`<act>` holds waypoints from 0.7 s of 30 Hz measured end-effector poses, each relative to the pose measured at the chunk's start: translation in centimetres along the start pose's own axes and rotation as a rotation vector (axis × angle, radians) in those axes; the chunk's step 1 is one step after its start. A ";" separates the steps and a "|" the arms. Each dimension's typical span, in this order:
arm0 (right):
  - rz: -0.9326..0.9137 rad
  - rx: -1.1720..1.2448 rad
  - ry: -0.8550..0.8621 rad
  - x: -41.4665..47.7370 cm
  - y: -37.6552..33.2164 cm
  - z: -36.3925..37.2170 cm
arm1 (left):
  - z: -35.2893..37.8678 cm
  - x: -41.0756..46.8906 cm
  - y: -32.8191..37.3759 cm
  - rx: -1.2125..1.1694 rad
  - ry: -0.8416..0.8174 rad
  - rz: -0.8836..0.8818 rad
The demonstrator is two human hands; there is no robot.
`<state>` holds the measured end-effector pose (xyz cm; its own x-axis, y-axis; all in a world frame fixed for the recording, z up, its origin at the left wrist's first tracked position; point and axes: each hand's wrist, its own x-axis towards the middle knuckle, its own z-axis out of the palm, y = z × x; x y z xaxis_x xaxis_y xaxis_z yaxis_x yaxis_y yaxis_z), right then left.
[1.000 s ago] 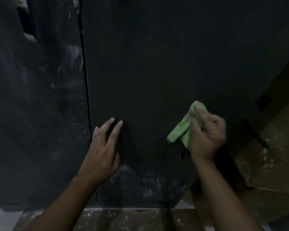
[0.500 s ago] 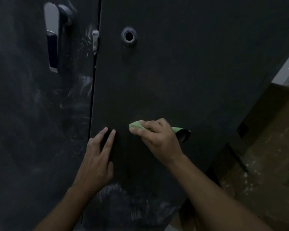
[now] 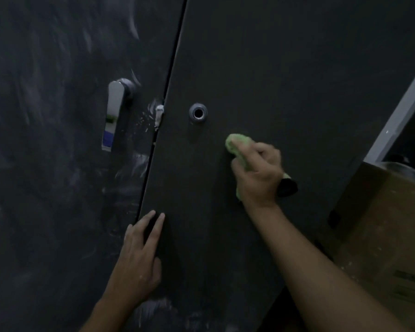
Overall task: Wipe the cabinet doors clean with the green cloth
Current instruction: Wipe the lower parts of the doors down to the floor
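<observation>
My right hand [image 3: 259,174] grips the bunched green cloth [image 3: 236,142] and presses it against the right cabinet door [image 3: 285,68], below and to the right of the round hole [image 3: 198,113] in that door. My left hand [image 3: 139,257] is open, fingers straight, flat on the same door just beside the gap between the doors. The left door [image 3: 53,188] carries white smears and a metal handle [image 3: 114,109]. A cardboard box [image 3: 388,224] stands at right
</observation>
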<state>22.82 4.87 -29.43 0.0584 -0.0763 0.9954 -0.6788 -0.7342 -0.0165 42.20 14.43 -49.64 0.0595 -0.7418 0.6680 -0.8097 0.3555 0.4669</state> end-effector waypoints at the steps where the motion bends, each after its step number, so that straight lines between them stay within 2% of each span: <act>1: -0.070 0.027 -0.032 -0.6 -0.7 0.7 | -0.1 0.1 0.0 -0.014 0.016 -0.009; 4: -0.305 0.055 -0.192 -3.0 -2.1 2.1 | -0.2 0.5 0.0 -0.050 0.049 -0.018; 9: -0.676 -0.027 -0.607 -8.0 -1.5 1.8 | -0.1 0.4 0.0 -0.054 0.067 -0.015; 12: -0.774 -0.036 -0.717 -8.6 -0.7 1.4 | -0.2 0.2 -0.1 -0.029 0.059 -0.016; 14: -0.706 0.003 -0.603 -6.8 -1.0 1.4 | -0.3 0.1 -0.3 -0.016 0.049 -0.014; 17: -0.364 0.033 -0.221 -1.2 -2.3 1.4 | -0.6 0.1 -0.6 0.006 0.031 0.001; 18: -0.301 0.020 -0.140 0.5 -2.9 1.7 | -0.6 0.0 -0.6 0.005 0.022 0.001; 21: -0.275 0.021 -0.154 2.5 -5.2 3.5 | -0.7 0.1 -0.7 -0.007 0.009 -0.017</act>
<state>29.05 6.20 -27.19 0.3489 0.0270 0.9368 -0.6067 -0.7553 0.2478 43.20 14.54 -49.51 0.0786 -0.7424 0.6653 -0.8044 0.3470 0.4823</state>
